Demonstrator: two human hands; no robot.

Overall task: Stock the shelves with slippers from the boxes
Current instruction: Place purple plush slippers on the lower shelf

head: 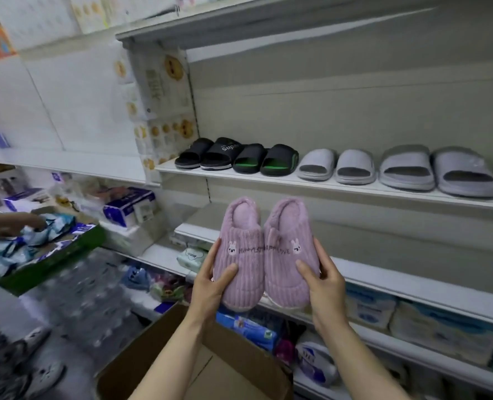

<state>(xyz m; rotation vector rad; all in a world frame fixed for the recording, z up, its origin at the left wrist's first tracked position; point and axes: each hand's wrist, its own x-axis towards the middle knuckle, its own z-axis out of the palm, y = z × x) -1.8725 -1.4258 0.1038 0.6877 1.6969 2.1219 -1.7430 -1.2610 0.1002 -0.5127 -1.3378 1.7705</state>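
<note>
I hold a pair of fluffy lilac slippers side by side in the air, toes toward me, in front of the middle shelf [412,287]. My left hand [210,287] grips the left slipper [241,255] with the thumb on top. My right hand [323,284] grips the right slipper [287,255] the same way. Above them, the slipper shelf [355,188] carries two pairs of black slides [236,157] and two pairs of grey slides [398,170]. An open cardboard box [158,356] stands below my arms.
Another person's hand [17,223] reaches into a green box of packets [48,255] at the left; their feet in grey clogs [37,368] stand on the floor. Tissue packs and wipes fill the lower shelves [412,321]. The top shelf [239,21] juts out overhead.
</note>
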